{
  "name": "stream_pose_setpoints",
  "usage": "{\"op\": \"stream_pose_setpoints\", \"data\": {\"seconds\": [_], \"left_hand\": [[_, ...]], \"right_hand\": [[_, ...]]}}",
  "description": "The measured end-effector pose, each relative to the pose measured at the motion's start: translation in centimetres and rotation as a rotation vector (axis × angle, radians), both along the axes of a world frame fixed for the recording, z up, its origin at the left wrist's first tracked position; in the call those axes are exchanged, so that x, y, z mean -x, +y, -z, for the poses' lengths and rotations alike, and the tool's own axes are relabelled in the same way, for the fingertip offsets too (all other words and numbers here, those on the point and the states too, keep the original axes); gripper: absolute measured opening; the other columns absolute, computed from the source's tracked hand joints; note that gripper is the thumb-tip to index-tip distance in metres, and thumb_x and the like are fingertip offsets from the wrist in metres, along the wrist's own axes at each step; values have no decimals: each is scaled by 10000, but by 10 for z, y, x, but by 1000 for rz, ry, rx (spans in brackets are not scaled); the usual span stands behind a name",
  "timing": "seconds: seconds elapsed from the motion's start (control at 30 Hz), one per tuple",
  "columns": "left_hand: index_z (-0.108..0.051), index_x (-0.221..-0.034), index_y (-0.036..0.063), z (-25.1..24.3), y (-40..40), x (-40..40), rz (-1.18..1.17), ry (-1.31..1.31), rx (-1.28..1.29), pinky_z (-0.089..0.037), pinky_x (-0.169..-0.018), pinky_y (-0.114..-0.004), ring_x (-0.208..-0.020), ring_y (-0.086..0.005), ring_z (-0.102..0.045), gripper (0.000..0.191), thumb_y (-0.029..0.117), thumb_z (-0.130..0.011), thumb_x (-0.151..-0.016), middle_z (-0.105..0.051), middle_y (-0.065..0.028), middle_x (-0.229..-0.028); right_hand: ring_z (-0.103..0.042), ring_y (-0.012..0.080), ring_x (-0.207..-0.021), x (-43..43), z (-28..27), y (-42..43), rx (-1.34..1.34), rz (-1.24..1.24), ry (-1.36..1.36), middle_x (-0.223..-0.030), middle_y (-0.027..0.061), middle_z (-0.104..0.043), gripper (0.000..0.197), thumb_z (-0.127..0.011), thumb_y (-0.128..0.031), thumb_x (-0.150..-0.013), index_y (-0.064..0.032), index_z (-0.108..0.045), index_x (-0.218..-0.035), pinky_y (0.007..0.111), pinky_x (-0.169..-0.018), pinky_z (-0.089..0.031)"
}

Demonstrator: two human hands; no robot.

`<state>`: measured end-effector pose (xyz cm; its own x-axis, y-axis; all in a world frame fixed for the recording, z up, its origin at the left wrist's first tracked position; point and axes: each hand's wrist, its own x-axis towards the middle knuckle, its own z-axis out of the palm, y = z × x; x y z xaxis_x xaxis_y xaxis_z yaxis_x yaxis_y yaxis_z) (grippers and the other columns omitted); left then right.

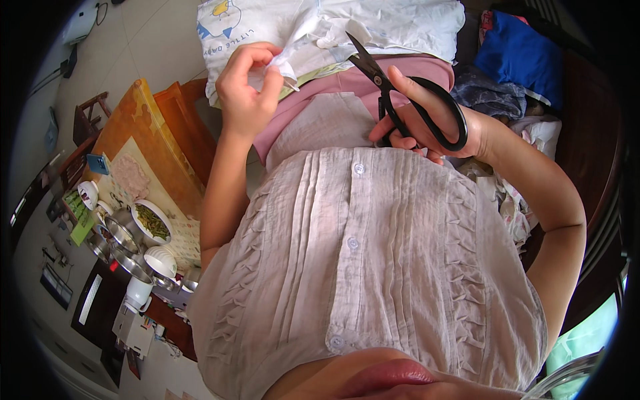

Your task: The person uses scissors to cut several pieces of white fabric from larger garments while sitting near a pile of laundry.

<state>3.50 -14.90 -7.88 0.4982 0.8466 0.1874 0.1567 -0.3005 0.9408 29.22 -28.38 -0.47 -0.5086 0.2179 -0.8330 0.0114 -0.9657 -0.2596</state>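
Observation:
My left hand (252, 87) pinches an edge of thin white fabric (287, 72) between thumb and fingers. White printed cloth (270, 25) with a small cartoon lies over my lap, with light green fabric (320, 73) along its near edge. My right hand (420, 115) holds black-handled scissors (378, 80), with the thumb resting along the upper handle loop. Their blades are slightly apart and point up and left, just above the cloth. Some right fingertips curl near the lower handle, and part of that loop is hidden. Pink trousers (360, 72) show below the cloth.
Left of me, a table (162, 135) bears a dish of green food (151, 221), stacked white bowls (160, 261), metal pans (122, 237) and a blue phone (97, 163). At right, blue fabric (522, 55) and other crumpled cloths (487, 92) lie on a dark wooden seat (585, 130).

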Motion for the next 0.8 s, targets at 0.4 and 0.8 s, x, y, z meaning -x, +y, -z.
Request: {"op": "stream_pose_setpoints", "data": {"seconds": [0.4, 0.8], "left_hand": [[-668, -975, 35, -11, 7, 1, 225, 567, -484, -478, -712, -396, -792, -330, -598, 216, -42, -551, -811, -608, -127, -872], [-627, -990, -55, 0, 20, -9, -169, -26, 385, -443, -724, -219, -804, -76, -564, 138, 10, -580, -878, -645, -30, -903]], "right_hand": [[-402, 76, -453, -12, -19, -2, -24, -156, -12, -641, -21, -434, 1197, -169, -975, -729, 60, -608, -1139, 227, -379, -346], [-395, 109, -544, -2, 10, 16, -26, -4, 141, -674, -9, -374, 1132, -154, -957, -758, 27, -547, -1157, 253, -424, -315]]}}
